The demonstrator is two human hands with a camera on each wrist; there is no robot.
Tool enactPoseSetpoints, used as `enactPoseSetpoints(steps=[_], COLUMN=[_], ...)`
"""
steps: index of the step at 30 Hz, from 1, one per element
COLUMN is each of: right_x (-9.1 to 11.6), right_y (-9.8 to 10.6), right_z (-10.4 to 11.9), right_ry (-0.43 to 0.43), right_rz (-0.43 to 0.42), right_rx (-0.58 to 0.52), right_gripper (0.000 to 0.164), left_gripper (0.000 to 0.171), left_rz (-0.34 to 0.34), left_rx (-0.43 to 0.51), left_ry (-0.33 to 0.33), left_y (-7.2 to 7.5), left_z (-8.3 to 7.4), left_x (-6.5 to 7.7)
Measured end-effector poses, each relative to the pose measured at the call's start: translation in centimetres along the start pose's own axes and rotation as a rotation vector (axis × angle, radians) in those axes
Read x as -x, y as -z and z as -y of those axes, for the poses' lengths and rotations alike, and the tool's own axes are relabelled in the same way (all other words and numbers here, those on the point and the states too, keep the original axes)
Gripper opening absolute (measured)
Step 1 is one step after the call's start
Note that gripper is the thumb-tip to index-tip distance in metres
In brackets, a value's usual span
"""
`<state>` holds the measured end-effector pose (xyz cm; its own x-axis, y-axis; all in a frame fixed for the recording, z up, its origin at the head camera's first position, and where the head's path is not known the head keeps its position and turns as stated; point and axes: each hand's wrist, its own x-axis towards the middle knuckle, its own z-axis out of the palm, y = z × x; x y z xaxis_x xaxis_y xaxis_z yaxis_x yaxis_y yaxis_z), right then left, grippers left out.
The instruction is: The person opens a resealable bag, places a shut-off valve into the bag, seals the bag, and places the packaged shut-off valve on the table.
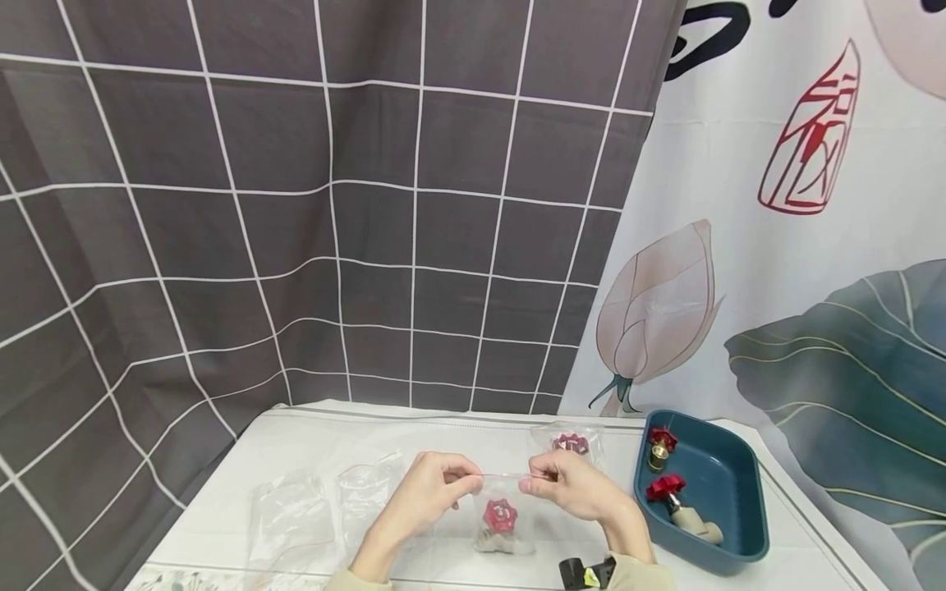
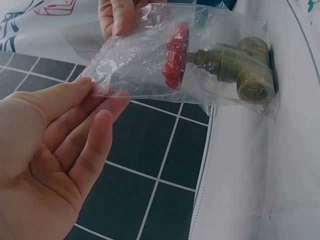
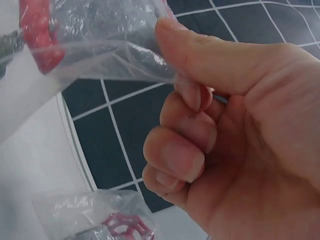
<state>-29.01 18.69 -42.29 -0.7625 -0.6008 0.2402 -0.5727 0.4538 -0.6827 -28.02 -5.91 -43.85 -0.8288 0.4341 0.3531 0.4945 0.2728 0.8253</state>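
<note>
Clear plastic bag (image 2: 135,60): mouth drawn straight; working it seems the present step, the next move likely calling for an even pinch.
Handwheel valve (image 2: 220,62): inside the bag; wheel red, body brass-coloured, lower end at the counter (image 1: 458,439).
Left hand (image 1: 424,492): fingers clamped on one mouth corner.
Right hand (image 1: 580,486): fingers clamped on the other.

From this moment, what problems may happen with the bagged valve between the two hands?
The left hand and right hand pinch the clear plastic bag only by its top edge, so it could slip and the red-handled valve might tip.
Whether the bag is sealed is hard to tell; if not, the valve may slide out.
The right hand might bump the other bagged red handwheel near it.
</note>
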Motion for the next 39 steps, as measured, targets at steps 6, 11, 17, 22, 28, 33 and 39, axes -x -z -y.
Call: enactPoseSetpoints(steps=[6,11,17,22,28,33,39], right_x=[0.0,0.6,0.9,1.0,1.1,1.1,2.9], right_y=[0.1,0.6,0.6,0.4,0.3,-0.1,-1.8], right_z=[0.0,-0.4,-0.6,-0.5,-0.8,-0.8,-1.6], right_ry=[-0.037,-0.098,-0.005,-0.009,-0.035,-0.082,-0.229], right_rz=[0.011,0.032,0.047,0.054,0.039,-0.025,-0.127], right_rx=[-0.006,-0.093,-0.175,-0.198,-0.237,-0.241,-0.356], right_gripper=[0.038,0.038,0.035,0.035,0.032,0.029,0.025], left_gripper=[0.013,0.013,0.011,0.013,0.029,0.051,0.047], left_rz=[0.001,0.002,0.001,0.008,0.166,0.312,0.19], left_rx=[0.007,0.014,0.018,0.042,0.182,0.279,0.085], left_ry=[0.009,0.015,0.024,0.017,0.051,0.123,0.144], left_y=[0.0,0.1,0.0,0.0,-0.8,-2.1,-3.0], left_z=[0.2,0.2,0.1,-0.2,1.7,2.6,2.4], left_x=[0.0,0.0,0.0,0.1,0.2,0.6,0.8])
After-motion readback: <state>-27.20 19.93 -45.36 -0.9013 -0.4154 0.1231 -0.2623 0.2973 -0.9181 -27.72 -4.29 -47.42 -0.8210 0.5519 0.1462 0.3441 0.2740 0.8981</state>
